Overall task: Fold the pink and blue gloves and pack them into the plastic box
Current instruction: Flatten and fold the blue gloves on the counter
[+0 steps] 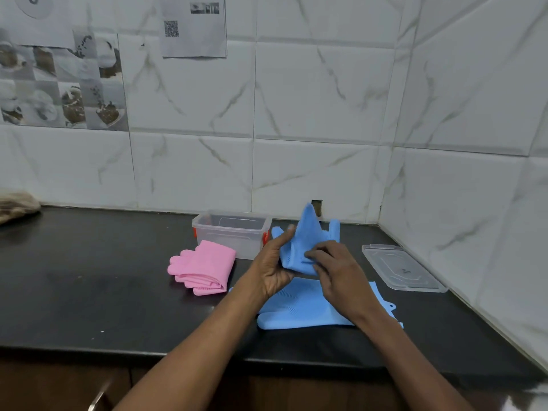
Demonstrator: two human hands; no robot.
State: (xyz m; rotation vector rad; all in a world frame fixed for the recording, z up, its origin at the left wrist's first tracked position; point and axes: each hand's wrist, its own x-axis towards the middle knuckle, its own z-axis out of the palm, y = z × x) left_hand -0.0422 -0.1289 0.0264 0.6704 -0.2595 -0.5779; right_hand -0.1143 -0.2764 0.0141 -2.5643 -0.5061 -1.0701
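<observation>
Your left hand and right hand both grip one textured blue silicone glove, raised above the black worktop. A second blue glove lies flat beneath. The folded pink gloves rest just beside the clear, open plastic box; its transparent lid lies apart.

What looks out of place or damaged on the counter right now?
Nothing damaged or spilled. The lid lies off to the right of the open plastic box, the pink gloves sit folded, and a second blue glove lies flat, unfolded.
</observation>
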